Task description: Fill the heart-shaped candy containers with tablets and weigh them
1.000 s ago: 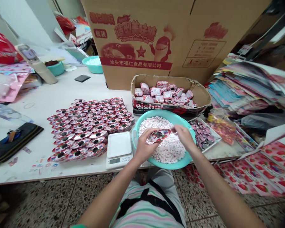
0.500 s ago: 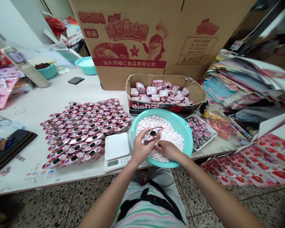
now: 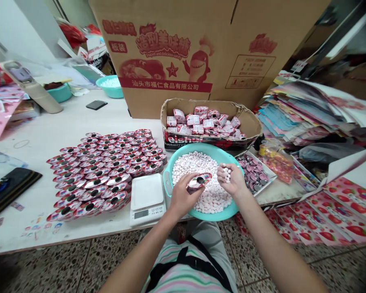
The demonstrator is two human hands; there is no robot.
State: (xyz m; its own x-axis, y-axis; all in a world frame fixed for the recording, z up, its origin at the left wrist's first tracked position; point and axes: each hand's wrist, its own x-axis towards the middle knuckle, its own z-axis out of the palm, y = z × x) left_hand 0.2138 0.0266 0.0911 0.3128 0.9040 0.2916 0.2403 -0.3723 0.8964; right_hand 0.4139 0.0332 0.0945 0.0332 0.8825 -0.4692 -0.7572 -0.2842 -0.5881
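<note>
My left hand (image 3: 184,196) grips a small printed candy box (image 3: 199,181) with a dark round hole in its top, held over the teal basin (image 3: 168,175). White candies (image 3: 198,162) fill much of that basin. To the right, my right hand (image 3: 233,181) is palm up above the basin, fingers curled around a small heap of white candies (image 3: 226,175). Left of the basin sits a white kitchen scale (image 3: 148,194) with nothing on its platform. Rows of similar printed candy boxes (image 3: 94,181), their holes facing up, stand on the table further left.
Behind the basin is an open cardboard tray (image 3: 247,118) of printed boxes, backed by a large carton (image 3: 167,24). Purple round caps (image 3: 254,169) lie in a white box at right. A phone (image 3: 96,105), dark pouch (image 3: 12,189) and paper stacks (image 3: 283,110) surround the area.
My right hand has lifted from the candies and moved right, turning palm up with candies in it. My left hand still holds the box above the basin. The view has shifted slightly.
</note>
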